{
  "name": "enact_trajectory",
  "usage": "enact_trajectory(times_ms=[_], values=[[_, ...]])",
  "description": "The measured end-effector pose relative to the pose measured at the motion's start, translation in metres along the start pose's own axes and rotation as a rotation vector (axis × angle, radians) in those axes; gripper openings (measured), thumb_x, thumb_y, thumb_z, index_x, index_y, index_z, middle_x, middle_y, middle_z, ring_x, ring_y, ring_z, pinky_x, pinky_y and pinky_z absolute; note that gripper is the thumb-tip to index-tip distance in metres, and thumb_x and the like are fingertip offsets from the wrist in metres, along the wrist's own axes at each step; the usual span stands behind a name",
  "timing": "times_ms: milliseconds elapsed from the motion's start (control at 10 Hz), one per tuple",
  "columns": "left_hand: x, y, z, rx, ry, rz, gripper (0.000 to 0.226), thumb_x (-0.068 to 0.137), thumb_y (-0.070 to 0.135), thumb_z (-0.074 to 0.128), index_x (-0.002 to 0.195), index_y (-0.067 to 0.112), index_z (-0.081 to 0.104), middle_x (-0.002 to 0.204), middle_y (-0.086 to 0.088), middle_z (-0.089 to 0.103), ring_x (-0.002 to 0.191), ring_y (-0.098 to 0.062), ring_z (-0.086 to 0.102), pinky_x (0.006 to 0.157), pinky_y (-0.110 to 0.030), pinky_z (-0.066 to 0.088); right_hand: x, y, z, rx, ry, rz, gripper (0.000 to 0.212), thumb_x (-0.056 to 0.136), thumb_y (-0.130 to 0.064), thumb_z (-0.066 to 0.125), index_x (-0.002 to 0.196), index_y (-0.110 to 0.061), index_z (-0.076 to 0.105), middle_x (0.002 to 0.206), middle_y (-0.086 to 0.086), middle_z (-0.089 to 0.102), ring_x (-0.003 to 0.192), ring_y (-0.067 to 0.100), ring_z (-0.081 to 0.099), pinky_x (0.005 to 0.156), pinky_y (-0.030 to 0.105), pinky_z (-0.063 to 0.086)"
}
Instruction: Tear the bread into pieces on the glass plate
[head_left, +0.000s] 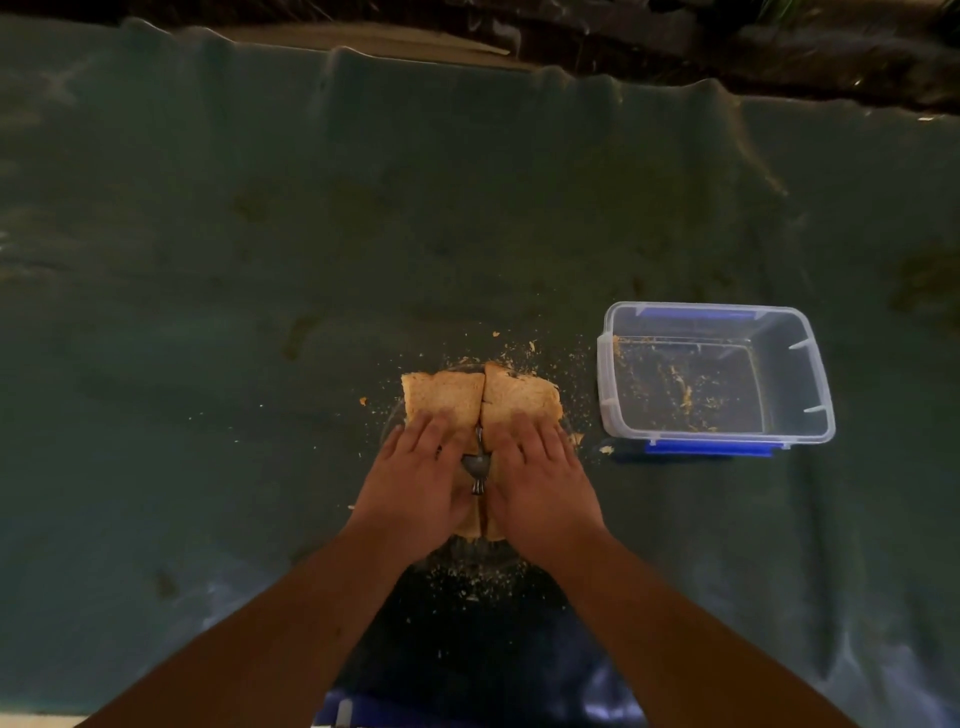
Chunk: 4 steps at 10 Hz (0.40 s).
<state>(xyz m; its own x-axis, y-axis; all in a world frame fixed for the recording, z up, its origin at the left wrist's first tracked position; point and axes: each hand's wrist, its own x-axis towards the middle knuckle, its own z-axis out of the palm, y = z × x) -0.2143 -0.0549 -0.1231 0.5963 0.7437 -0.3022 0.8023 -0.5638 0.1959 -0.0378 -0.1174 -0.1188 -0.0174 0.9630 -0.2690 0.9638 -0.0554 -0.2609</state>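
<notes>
A stack of brown bread slices lies over the glass plate (480, 558), split down the middle into a left half (442, 395) and a right half (522, 397). My left hand (415, 480) grips the near part of the left half. My right hand (540, 483) grips the near part of the right half. A narrow gap runs between the halves, and a small grey metal object (477, 467) shows in it between my hands. Most of the plate is hidden under the bread and my hands; only its near rim shows.
A clear plastic container (714, 374) with blue clips and crumbs inside stands to the right of the plate. Crumbs (524, 351) are scattered on the dark green cloth (260, 260) around the plate. A blue lid edge (343, 709) shows at the bottom. The cloth's far edge runs along the top.
</notes>
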Motion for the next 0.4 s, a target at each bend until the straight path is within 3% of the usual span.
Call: enact_trajectory(times_ms=[200, 400], values=[[-0.005, 0.004, 0.001, 0.001, -0.033, -0.025, 0.072, 0.097, 0.053, 0.038, 0.161, 0.022, 0.026, 0.171, -0.011, 0.022, 0.157, -0.031, 0.013, 0.127, -0.052, 0.018, 0.001, -0.003, 0.010, -0.048, -0.015, 0.016, 0.064, 0.105, -0.045, 0.034, 0.161, -0.014, 0.026, 0.169, 0.021, 0.025, 0.156, 0.042, 0.012, 0.126, 0.052, 0.002], [0.004, 0.005, -0.036, 0.029, 0.013, -0.062, 0.074, 0.098, 0.058, 0.033, 0.162, 0.023, 0.021, 0.173, -0.009, 0.018, 0.156, -0.032, 0.013, 0.127, -0.053, 0.013, 0.013, -0.003, -0.019, -0.035, 0.039, 0.044, 0.070, 0.105, -0.055, 0.016, 0.164, -0.020, 0.005, 0.173, 0.017, 0.010, 0.158, 0.039, 0.001, 0.123, 0.051, -0.005]])
